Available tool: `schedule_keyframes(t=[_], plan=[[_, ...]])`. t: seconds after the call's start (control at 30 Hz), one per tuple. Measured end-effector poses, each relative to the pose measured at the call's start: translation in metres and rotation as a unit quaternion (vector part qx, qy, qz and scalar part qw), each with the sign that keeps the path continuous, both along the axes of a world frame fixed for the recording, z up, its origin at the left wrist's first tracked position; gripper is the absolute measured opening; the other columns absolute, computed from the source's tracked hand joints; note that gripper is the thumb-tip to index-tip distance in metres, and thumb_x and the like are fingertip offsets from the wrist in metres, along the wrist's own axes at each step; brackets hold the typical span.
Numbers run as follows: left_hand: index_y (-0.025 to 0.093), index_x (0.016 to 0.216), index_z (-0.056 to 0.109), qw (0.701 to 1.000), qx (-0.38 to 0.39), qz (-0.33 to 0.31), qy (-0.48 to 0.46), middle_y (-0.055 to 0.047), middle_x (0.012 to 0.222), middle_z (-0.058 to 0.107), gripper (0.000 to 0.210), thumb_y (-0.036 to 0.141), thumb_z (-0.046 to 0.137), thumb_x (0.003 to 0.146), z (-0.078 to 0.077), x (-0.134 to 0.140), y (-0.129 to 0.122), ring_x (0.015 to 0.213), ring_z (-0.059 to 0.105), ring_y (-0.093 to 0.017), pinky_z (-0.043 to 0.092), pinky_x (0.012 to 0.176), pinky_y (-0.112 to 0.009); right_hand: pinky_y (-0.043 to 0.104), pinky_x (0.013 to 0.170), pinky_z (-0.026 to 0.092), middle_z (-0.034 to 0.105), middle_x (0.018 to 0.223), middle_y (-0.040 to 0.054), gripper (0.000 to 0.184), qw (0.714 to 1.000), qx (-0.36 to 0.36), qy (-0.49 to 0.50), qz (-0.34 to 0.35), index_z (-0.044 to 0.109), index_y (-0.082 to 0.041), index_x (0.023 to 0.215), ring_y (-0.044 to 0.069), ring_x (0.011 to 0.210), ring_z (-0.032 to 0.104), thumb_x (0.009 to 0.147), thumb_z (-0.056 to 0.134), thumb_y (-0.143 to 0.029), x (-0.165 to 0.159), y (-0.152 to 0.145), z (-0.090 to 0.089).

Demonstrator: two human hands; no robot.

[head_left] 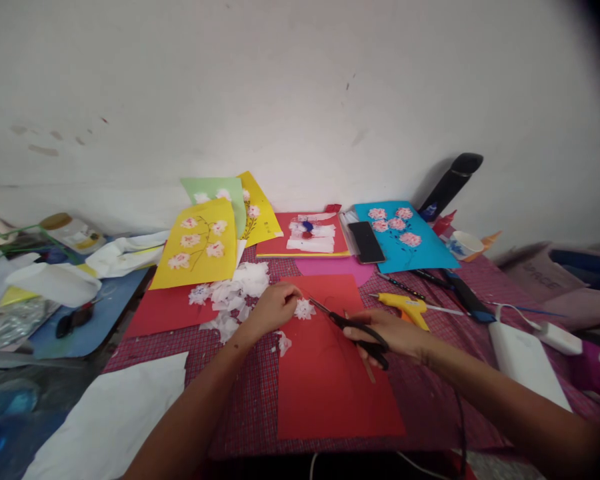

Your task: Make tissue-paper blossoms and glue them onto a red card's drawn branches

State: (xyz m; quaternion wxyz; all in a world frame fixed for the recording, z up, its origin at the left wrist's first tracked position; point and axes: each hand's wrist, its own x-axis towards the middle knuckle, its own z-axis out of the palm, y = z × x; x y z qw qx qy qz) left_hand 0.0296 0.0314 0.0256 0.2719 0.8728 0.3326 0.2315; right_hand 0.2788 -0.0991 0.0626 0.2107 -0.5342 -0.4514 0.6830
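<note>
In my right hand (380, 337) is a pair of black-handled scissors (356, 328), its blades pointing left over a red paper sheet (330, 400). A thin brown strip (369, 370) shows below that hand; whether the hand also grips it is unclear. My left hand (278, 305) is closed near the blade tips, its fingertips together; what they pinch is too small to make out. A white paper flower (305, 309) with dark specks lies on the red sheet between the hands. Another small white paper piece (284, 343) rests at the sheet's left edge.
White paper flowers (235, 290) are heaped left of the sheet. Yellow (195, 243) and blue (405, 233) flower cards stand behind. A phone (366, 242), yellow glue gun (403, 303), paper cup (465, 245) and white box (527, 363) are right. White paper (115, 413) lies front left.
</note>
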Motion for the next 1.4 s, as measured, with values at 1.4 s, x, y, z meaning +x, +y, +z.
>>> schedule_keyframes(t=[1.4], plan=[[0.018, 0.079, 0.063, 0.986, 0.055, -0.029, 0.153, -0.005, 0.080, 0.065, 0.020, 0.012, 0.044, 0.082, 0.009, -0.003, -0.007, 0.075, 0.058, -0.018, 0.037, 0.069, -0.027, 0.021, 0.047, 0.044, 0.069, 0.069, 0.0030, 0.042, 0.971, 0.086, -0.225, -0.016, 0.061, -0.016, 0.098, 0.014, 0.055, 0.064, 0.089, 0.052, -0.056, -0.005, -0.020, 0.016]])
